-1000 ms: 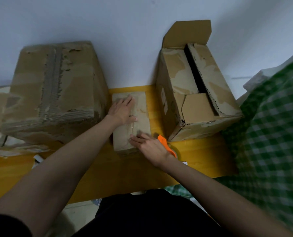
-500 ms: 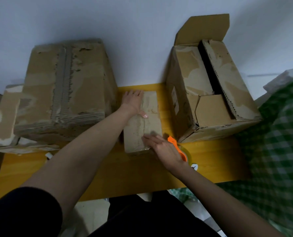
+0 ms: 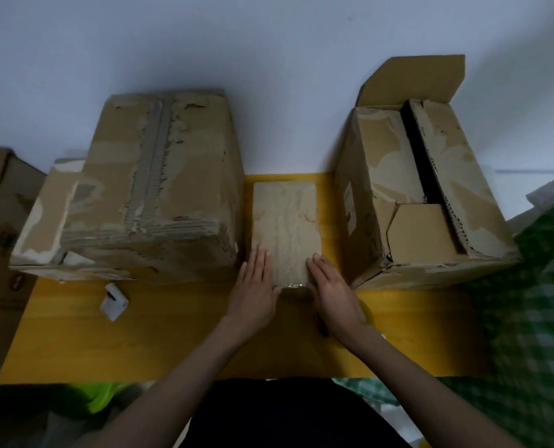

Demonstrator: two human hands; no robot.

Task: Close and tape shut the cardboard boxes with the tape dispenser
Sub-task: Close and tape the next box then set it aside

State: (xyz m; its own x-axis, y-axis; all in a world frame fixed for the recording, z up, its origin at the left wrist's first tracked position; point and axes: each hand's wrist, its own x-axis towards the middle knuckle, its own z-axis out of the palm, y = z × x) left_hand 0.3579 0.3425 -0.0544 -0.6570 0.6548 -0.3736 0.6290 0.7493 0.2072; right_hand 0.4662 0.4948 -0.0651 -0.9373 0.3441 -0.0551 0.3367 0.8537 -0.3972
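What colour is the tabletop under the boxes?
Yellow; the tabletop shows in the head view.

looks forward and steeply down from head height, close over the yellow table, toward the white wall behind.

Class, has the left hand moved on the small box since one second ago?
Yes. The left hand slid from the far part of the small box toward its near end.

It looks like a room in a home used for packing. Worn cardboard boxes crowd a small yellow wooden table pushed against a plain white wall, with green checked fabric beside it.
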